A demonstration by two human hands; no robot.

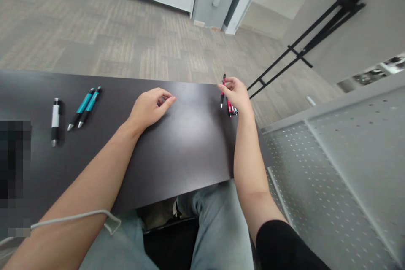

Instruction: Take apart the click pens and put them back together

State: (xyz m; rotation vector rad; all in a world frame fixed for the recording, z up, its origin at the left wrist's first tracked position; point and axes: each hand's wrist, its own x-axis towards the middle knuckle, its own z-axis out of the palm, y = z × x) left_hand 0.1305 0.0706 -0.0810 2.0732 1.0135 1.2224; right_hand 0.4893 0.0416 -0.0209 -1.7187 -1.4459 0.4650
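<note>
My right hand (238, 95) pinches a red pen (223, 89) near the right edge of the dark table (190, 143), holding it almost upright with its tip down. Under that hand lie more pens (232, 110), partly hidden. My left hand (150, 107) rests on the table's middle, fingers loosely curled, index finger pointing right, with nothing seen in it. Far left on the table lie two teal pens (85, 107) side by side and a white and black pen (55, 121).
A white cable (72, 219) hangs over the near table edge by my left arm. A perforated grey metal surface (332, 177) stands to the right of the table. A black metal frame (303, 50) leans by the wall beyond. Carpet lies behind the table.
</note>
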